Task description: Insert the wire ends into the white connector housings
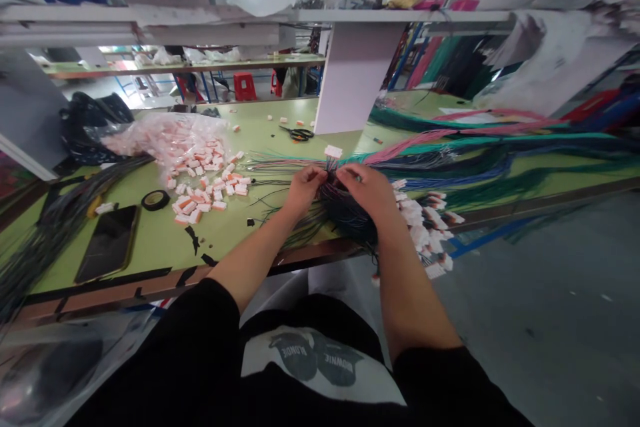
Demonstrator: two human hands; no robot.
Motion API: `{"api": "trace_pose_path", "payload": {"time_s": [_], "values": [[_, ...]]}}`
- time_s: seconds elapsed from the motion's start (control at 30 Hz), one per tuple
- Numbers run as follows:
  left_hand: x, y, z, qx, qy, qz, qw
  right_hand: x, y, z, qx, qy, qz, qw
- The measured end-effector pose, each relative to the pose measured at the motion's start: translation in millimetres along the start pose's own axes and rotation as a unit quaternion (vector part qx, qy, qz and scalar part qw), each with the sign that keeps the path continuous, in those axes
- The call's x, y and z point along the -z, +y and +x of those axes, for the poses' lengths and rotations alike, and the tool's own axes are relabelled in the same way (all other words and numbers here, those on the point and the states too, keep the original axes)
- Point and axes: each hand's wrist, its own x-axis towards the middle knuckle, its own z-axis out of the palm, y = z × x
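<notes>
1. A green surface (pixel 233 230) is set in a workshop; clock directions are taken from the hands, with twelve straight ahead.
2. Nearest, a phone (pixel 107 243) is laid between eight and nine o'clock, and a cluster of white connectors (pixel 425 230) is bunched at four, by the edge. A dark wire bundle (pixel 345 213) is gathered just below the hands.
3. Thin wires (pixel 331 165) are grasped at the middle by the left hand (pixel 306 188) and the right hand (pixel 366 185), each grip closed at the fingertips; exactly which strands are pinched is hidden. A white connector (pixel 333 151) is seen at twelve, just beyond the fingertips.
4. For good work here, the strands are probably best kept level and untwisted, pinched close to the connector, with no sharp tug put on its terminals. Neighbouring strands could easily be snagged, so they should be held aside.
5. Black tape (pixel 155 200) and loose orange-and-white connectors (pixel 210 180) are spread around nine o'clock.
6. Farther off, scissors (pixel 297 134) are placed at eleven; long coloured wires (pixel 465 140) are stretched out toward three.
7. Farthest, a white panel (pixel 357 80) is stood past twelve, and a red stool (pixel 244 87) is glimpsed between ten and eleven.
</notes>
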Motion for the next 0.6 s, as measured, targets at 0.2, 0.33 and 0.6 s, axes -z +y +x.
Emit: {"api": "trace_pose_path", "payload": {"time_s": [0.2,0.33,0.6], "values": [[0.8,-11.6,5.5,-0.018,-0.015,0.015,1.000,2.6,-2.1,28.5,0.031,0.024,0.097,0.994],[0.4,-7.9,3.9,0.012,-0.024,-0.019,0.999,2.9,-5.8,33.0,0.043,-0.041,0.149,0.987],[-4.2,10.1,-3.2,0.064,-0.023,-0.093,0.993,11.2,-9.3,35.6,0.067,-0.053,0.121,0.989]]}}
